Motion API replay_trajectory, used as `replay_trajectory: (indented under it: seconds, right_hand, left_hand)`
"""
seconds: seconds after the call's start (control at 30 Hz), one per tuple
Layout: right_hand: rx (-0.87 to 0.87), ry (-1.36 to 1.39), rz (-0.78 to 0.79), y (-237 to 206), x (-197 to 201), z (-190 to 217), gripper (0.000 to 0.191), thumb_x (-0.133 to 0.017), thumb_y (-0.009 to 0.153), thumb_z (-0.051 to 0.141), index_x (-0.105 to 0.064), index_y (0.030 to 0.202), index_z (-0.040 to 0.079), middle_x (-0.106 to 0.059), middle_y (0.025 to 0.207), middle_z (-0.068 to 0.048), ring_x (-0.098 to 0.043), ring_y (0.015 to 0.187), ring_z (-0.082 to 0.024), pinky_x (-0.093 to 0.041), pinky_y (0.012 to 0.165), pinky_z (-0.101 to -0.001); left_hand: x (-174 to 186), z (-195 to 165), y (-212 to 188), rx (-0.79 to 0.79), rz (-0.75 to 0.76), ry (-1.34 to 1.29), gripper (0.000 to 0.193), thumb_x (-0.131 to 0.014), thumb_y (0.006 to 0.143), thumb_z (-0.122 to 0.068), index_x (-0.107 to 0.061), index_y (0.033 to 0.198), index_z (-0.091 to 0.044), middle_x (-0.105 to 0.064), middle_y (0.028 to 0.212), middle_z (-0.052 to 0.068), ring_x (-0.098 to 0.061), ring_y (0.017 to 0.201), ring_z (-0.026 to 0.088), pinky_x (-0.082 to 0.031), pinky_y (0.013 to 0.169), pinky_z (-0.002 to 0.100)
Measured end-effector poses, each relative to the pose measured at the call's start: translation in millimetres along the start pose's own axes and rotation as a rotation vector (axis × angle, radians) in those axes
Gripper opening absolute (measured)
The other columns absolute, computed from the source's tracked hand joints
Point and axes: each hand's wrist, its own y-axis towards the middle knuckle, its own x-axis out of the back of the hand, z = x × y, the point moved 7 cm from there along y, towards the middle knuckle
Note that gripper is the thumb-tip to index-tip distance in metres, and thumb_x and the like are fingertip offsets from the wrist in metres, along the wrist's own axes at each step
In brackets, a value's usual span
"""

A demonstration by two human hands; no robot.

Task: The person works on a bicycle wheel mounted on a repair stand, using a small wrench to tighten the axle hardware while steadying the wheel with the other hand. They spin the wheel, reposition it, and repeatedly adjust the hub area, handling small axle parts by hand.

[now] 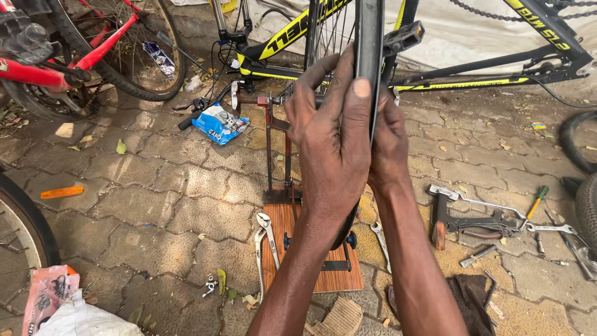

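Wheel tyre (368, 37) stands upright, edge-on to camera, long axis vertical, rim seated in a truing stand (278, 158) on a wooden base (311, 249). Both hands clasp the tyre: left hand (333, 134) wraps the near side, right hand (388, 140) behind, mostly hidden. Wheel top cut off; hub obscured.

both forearms were bare to the elbow, with no sleeves, gloves, watch or rings; the left hand (333, 149) and right hand (388, 146) had short nails.
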Motion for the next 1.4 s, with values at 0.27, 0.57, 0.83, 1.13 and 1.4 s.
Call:
replay_trajectory:
  seconds: [0.27, 0.57, 0.83, 1.13, 1.4]
  right_hand:
    - [0.060, 0.201, 0.174, 6.2, -13.4, 3.2, 0.039, -0.071, 0.107, 0.005, -0.061, 0.145, 0.010, -0.073, 0.114, -0.003, -0.068, 0.093, -0.008, -0.059, 0.079, -0.0219]
    - [0.201, -0.168, 0.245, 0.6, -11.8, 24.4, 0.035, -0.068, 0.114, 0.001, -0.056, 0.147, 0.007, -0.071, 0.124, 0.000, -0.066, 0.107, -0.007, -0.057, 0.093, -0.0221]
    - [-0.070, -0.188, 0.449, 25.6, -11.5, 36.2, 0.030, -0.070, 0.107, -0.005, -0.064, 0.135, 0.005, -0.073, 0.119, -0.006, -0.072, 0.103, -0.014, -0.065, 0.094, -0.0316]
    - [0.286, -0.319, 0.232, 6.9, -27.0, 44.9, 0.021, -0.072, 0.115, 0.002, -0.065, 0.134, 0.005, -0.072, 0.117, -0.002, -0.064, 0.102, -0.009, -0.056, 0.091, -0.0242]
    - [0.024, -0.012, 0.327, 13.6, -5.3, 19.0, 0.015, -0.068, 0.114, 0.006, -0.069, 0.129, 0.002, -0.074, 0.111, -0.003, -0.069, 0.096, -0.010, -0.060, 0.085, -0.0257]
  left_hand:
    - [5.1, -2.8, -4.3, -0.037, -0.050, -0.001, 0.032, -0.065, 0.110, -0.020, -0.064, 0.138, -0.004, -0.067, 0.137, 0.012, -0.058, 0.132, 0.026, -0.045, 0.117, 0.040]
    - [0.1, 6.9, -10.6, -0.010, -0.056, -0.111, 0.031, -0.061, 0.117, -0.025, -0.062, 0.141, -0.006, -0.065, 0.139, 0.010, -0.059, 0.127, 0.023, -0.046, 0.114, 0.036]
    - [-4.4, 15.7, -17.3, 0.004, -0.059, -0.226, 0.031, -0.061, 0.118, -0.028, -0.059, 0.145, -0.013, -0.053, 0.149, 0.013, -0.053, 0.133, 0.021, -0.049, 0.113, 0.034]
    - [-10.9, 21.8, -13.3, 0.056, -0.046, -0.327, 0.031, -0.060, 0.120, -0.029, -0.061, 0.145, -0.011, -0.057, 0.142, 0.011, -0.060, 0.129, 0.018, -0.055, 0.109, 0.029]
    - [-1.7, 12.8, -22.8, 0.100, -0.012, -0.397, 0.030, -0.059, 0.117, -0.028, -0.064, 0.138, -0.007, -0.067, 0.122, 0.006, -0.062, 0.101, 0.011, -0.052, 0.090, 0.027]
